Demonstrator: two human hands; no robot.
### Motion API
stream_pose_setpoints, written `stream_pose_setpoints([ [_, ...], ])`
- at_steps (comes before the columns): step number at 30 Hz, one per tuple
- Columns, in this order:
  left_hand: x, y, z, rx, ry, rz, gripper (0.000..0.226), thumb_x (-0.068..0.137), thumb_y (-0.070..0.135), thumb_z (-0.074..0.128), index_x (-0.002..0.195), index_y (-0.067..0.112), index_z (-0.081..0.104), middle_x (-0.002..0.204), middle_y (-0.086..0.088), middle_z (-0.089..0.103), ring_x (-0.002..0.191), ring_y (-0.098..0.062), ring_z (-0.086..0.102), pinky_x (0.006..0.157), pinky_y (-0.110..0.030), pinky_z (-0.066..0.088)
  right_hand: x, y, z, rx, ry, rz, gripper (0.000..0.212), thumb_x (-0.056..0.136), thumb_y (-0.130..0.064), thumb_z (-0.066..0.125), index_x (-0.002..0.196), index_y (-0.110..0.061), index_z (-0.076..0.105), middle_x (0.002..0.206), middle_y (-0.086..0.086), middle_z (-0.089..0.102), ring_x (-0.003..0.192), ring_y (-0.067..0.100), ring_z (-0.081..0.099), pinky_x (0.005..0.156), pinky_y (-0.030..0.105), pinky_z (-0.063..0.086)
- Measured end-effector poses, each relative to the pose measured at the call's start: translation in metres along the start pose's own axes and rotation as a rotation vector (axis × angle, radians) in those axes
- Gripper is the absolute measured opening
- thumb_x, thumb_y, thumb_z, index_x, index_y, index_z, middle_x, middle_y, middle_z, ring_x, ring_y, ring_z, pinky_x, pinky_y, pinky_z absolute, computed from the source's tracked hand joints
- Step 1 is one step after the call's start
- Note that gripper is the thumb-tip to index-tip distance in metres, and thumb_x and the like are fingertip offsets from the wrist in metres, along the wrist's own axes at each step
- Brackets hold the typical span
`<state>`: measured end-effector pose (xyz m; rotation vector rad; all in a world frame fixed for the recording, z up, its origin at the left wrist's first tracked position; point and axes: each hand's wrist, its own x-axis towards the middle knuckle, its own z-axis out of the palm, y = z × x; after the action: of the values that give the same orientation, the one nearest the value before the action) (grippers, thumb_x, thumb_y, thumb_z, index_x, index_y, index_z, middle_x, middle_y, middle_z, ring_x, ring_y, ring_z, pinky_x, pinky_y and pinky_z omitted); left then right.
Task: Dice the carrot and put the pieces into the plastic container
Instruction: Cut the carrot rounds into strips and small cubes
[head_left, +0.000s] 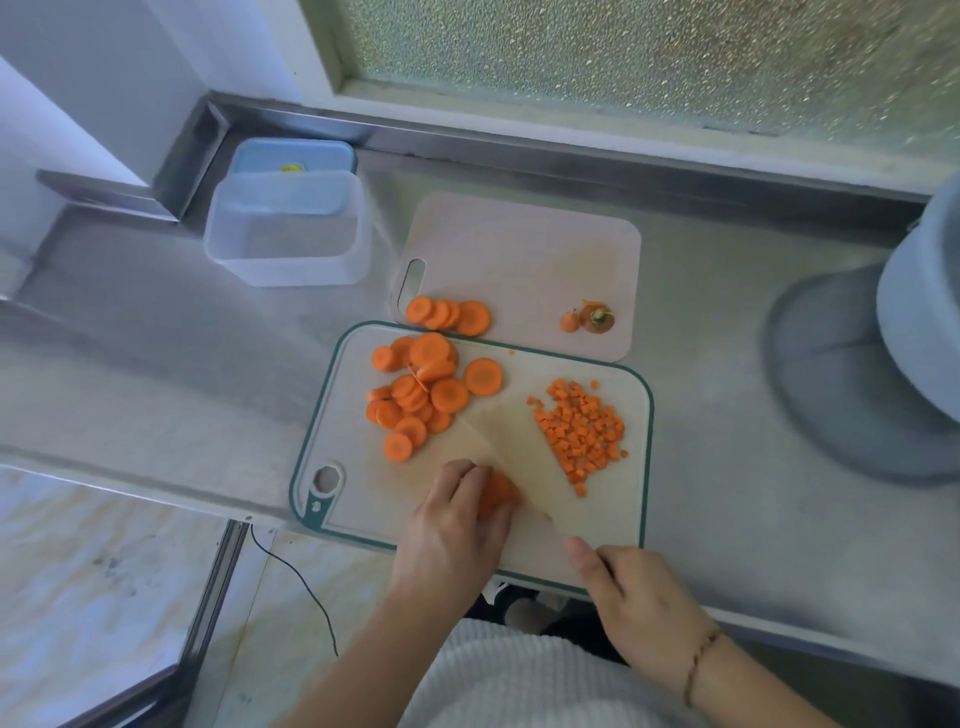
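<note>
Head view: right hand (636, 597) grips a knife (524, 467) whose blade runs away and leftward; left hand (457, 525) curls over stacked carrot slices (497, 491), just left of the blade. Beyond on the board (613, 519): dice (579, 434) right, slices (415, 397) left. Farthest, up-left on the tabletop (156, 338), the empty container (288, 228).

Premises: kitchen, food-prep area, likely domestic. Evidence: stainless steel counter (156, 374) w/ raised back edge, set under frosted glass window (649, 57). Two plastic cutting boards (524, 260) on counter, sliced & diced carrot (582, 431) on them. Plastic container (285, 228) near wall. Marble-pattern tiled floor (93, 571) below.
</note>
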<state>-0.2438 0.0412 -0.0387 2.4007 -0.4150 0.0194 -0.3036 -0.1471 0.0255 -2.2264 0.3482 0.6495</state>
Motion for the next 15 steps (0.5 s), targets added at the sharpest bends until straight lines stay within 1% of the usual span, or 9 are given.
stream_pose_setpoints([
  [2, -0.004, -0.005, -0.009, 0.004, 0.02, 0.03, 0.039, 0.09, 0.042, 0.062, 0.112, 0.01, 0.068, 0.115, 0.0, 0.06, 0.085, -0.01, 0.062, 0.067, -0.019, 0.053, -0.002, 0.003, -0.005, 0.023, 0.007, 0.028, 0.056, 0.083, -0.064, 0.027, 0.053, -0.019, 0.04, 0.043, -0.005, 0.04, 0.044, 0.003, 0.045, 0.05, 0.022, 0.035],
  [3, -0.006, -0.01, -0.013, 0.015, 0.035, 0.064, 0.038, 0.09, 0.043, 0.063, 0.11, 0.011, 0.068, 0.113, 0.0, 0.06, 0.086, -0.012, 0.062, 0.067, -0.021, 0.054, -0.002, 0.005, -0.007, 0.033, 0.009, 0.039, 0.056, 0.084, -0.063, 0.027, 0.053, -0.018, 0.041, 0.043, -0.005, 0.041, 0.044, 0.003, 0.045, 0.05, 0.022, 0.035],
  [5, -0.009, -0.021, -0.019, 0.057, 0.049, 0.133, 0.032, 0.087, 0.041, 0.068, 0.099, 0.012, 0.07, 0.104, -0.001, 0.061, 0.083, -0.017, 0.064, 0.064, -0.031, 0.058, -0.002, 0.008, -0.009, 0.04, 0.011, 0.047, 0.057, 0.084, -0.063, 0.027, 0.054, -0.017, 0.042, 0.043, -0.004, 0.041, 0.044, 0.004, 0.045, 0.05, 0.022, 0.036],
  [6, -0.01, -0.024, -0.02, 0.084, 0.044, 0.168, 0.029, 0.085, 0.039, 0.07, 0.095, 0.012, 0.07, 0.101, -0.001, 0.061, 0.082, -0.019, 0.063, 0.062, -0.034, 0.057, -0.002, 0.01, -0.01, 0.039, 0.013, 0.045, 0.057, 0.083, -0.064, 0.026, 0.053, -0.018, 0.042, 0.043, -0.003, 0.041, 0.044, 0.005, 0.045, 0.05, 0.023, 0.035],
  [9, -0.013, -0.028, -0.014, 0.141, 0.033, 0.271, 0.02, 0.081, 0.034, 0.074, 0.086, 0.015, 0.07, 0.094, 0.001, 0.064, 0.076, -0.02, 0.058, 0.059, -0.035, 0.053, 0.0, 0.013, -0.01, 0.044, 0.028, 0.042, 0.06, 0.081, -0.066, 0.025, 0.052, -0.016, 0.041, 0.041, -0.002, 0.043, 0.044, 0.006, 0.046, 0.051, 0.024, 0.037],
  [12, -0.014, -0.026, -0.01, 0.152, 0.054, 0.259, 0.015, 0.084, 0.031, 0.073, 0.082, 0.016, 0.07, 0.089, 0.002, 0.063, 0.074, -0.02, 0.056, 0.059, -0.036, 0.052, 0.0, 0.013, -0.009, 0.049, 0.024, 0.041, 0.06, 0.08, -0.066, 0.025, 0.051, -0.016, 0.041, 0.039, -0.005, 0.045, 0.045, 0.005, 0.047, 0.05, 0.021, 0.035],
  [15, -0.013, -0.022, -0.007, 0.166, 0.083, 0.198, 0.018, 0.085, 0.034, 0.072, 0.08, 0.017, 0.07, 0.082, 0.003, 0.061, 0.071, -0.02, 0.056, 0.061, -0.035, 0.052, 0.0, 0.014, -0.009, 0.049, 0.022, 0.039, 0.059, 0.081, -0.065, 0.026, 0.051, -0.016, 0.04, 0.04, -0.005, 0.046, 0.044, 0.006, 0.046, 0.05, 0.023, 0.035],
])
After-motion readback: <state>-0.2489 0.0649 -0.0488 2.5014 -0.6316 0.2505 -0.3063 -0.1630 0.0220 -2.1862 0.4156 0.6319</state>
